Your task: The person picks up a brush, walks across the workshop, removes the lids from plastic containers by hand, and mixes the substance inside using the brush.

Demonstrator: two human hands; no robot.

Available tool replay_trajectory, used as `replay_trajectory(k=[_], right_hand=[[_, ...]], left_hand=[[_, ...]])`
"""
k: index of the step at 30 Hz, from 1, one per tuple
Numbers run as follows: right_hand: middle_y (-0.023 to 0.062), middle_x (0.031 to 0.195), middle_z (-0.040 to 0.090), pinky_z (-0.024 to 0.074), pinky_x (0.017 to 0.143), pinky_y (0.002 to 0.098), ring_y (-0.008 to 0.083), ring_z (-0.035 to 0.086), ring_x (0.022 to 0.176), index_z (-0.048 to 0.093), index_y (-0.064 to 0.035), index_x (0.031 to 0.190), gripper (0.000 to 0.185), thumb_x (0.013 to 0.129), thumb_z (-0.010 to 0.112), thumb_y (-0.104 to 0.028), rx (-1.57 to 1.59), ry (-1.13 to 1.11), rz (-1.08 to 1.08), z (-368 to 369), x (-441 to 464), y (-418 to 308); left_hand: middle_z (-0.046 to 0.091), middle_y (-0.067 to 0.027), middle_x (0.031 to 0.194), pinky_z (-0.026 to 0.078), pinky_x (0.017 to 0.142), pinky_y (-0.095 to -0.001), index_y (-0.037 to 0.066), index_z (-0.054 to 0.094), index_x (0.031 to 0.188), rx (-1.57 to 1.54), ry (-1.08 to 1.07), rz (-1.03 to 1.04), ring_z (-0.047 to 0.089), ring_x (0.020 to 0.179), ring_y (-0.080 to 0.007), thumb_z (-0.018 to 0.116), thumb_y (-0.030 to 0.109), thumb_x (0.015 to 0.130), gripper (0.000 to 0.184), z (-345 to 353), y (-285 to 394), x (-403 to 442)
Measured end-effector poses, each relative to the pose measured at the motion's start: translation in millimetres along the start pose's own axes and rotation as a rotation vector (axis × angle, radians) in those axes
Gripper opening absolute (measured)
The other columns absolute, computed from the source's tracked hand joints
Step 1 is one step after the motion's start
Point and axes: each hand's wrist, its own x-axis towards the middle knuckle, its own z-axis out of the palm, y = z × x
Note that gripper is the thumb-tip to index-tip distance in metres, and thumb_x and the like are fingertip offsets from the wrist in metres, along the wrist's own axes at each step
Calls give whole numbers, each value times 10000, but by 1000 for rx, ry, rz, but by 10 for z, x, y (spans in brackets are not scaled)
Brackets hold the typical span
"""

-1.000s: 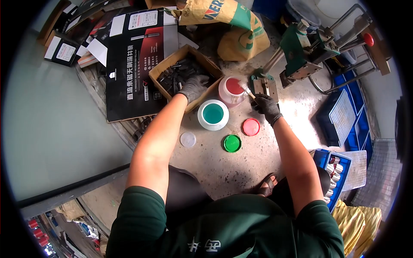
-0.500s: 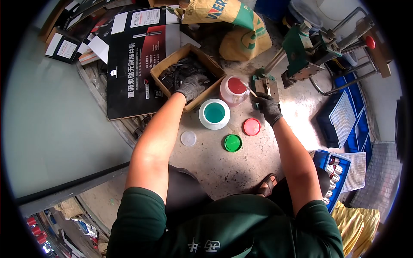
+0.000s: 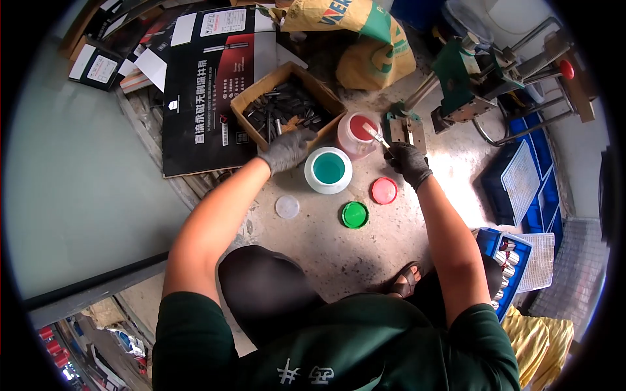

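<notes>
Gloved right hand (image 3: 409, 163) pinches a brush (image 3: 378, 135), bristles at the mouth of the red-liquid jar (image 3: 352, 146); gloved left hand (image 3: 288, 150), grip cannot be told, is at the near edge of the carton (image 3: 328, 130) of dark parts (image 3: 287, 104), teal-liquid jar (image 3: 328, 188) just beside.

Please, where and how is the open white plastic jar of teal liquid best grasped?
Probably hold the white jar around its round outer wall, from the near side: it stands upright, and the brown cardboard box crowds its far side.
</notes>
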Motion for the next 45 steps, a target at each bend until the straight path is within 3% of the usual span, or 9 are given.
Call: replay_trajectory(k=[3, 8, 13, 24, 29, 33, 37, 42, 45], right_hand=[[29, 762, 645, 409, 515, 272, 120, 520, 583, 644, -95, 928, 164, 1007, 575, -222, 132, -51, -19, -28, 67, 127], [43, 793, 660, 420, 533, 275, 119, 523, 602, 656, -93, 930, 170, 1002, 594, -233, 80, -8, -35, 34, 59, 228], [35, 783, 665, 422, 521, 261, 112, 532, 589, 664, -82, 930, 153, 990, 613, -213, 22, 49, -51, 76, 27, 126], [36, 795, 666, 438, 538, 272, 118, 548, 613, 679, -75, 963, 122, 992, 614, -174, 155, 13, -144, 87, -89, 102], [21, 853, 635, 455, 567, 249, 86, 544, 673, 657, -8, 976, 116, 968, 567, 64, -396, 119, -530, 274, -382, -52], [70, 791, 585, 464, 574, 293, 153, 551, 620, 644, -22, 944, 20, 951, 650, -4, -522, 237, -610, 391, -682, -157], [35, 840, 619, 436, 578, 265, 105, 527, 650, 653, -12, 1055, 116, 979, 632, -97, 301, 199, -258, 340, -1091, -50], [62, 838, 666, 397, 567, 254, 106, 506, 631, 665, 31, 1169, 302, 957, 625, -180, 527, 333, -189, 353, -1803, 21], [60, 837, 673, 395, 584, 236, 97, 500, 637, 678, 31, 1155, 278, 962, 621, -161, 483, 400, -180, 378, -2153, 175]], left_hand=[[595, -130, 1410, 488, 1060, -282, 61, 535, 1452, -547, -156, -159, 575, 1316, -211, 483, -165, 794, 698, -251, 627, -500], [516, -113, 1477, 442, 1161, -343, 102, 425, 1520, -1337, -75, -406, 488, 1396, -233, 769, 0, 814, 792, 406, 52, -540], [557, -97, 1438, 422, 1185, -374, 119, 435, 1490, -489, -80, 82, 524, 1356, -265, 924, 112, 712, 919, 128, 383, -571], [455, -132, 1512, 370, 1221, -397, 127, 328, 1546, -349, -262, 185, 440, 1426, -301, 976, 213, 634, 1122, 358, 113, -145], [469, -139, 1472, 388, 1195, -433, 130, 414, 1475, -186, -193, 359, 450, 1398, -321, 972, 284, 636, 1019, 496, -6, -63], [466, -159, 1459, 393, 1170, -491, 151, 450, 1456, -134, -114, 427, 432, 1400, -354, 966, 371, 592, 1030, 533, 254, -111], [423, -164, 1525, 359, 1179, -521, 142, 429, 1487, -93, -104, 362, 423, 1413, -380, 940, 432, 597, 1066, 660, 457, -170], [463, -139, 1481, 263, 1193, -515, 147, 420, 1497, -68, 58, 499, 424, 1396, -328, 942, 465, 592, 1092, 814, 505, -141], [462, -149, 1459, 350, 1157, -517, 146, 402, 1493, -75, 35, 490, 430, 1382, -352, 947, 374, 606, 1066, 851, 458, -182]])
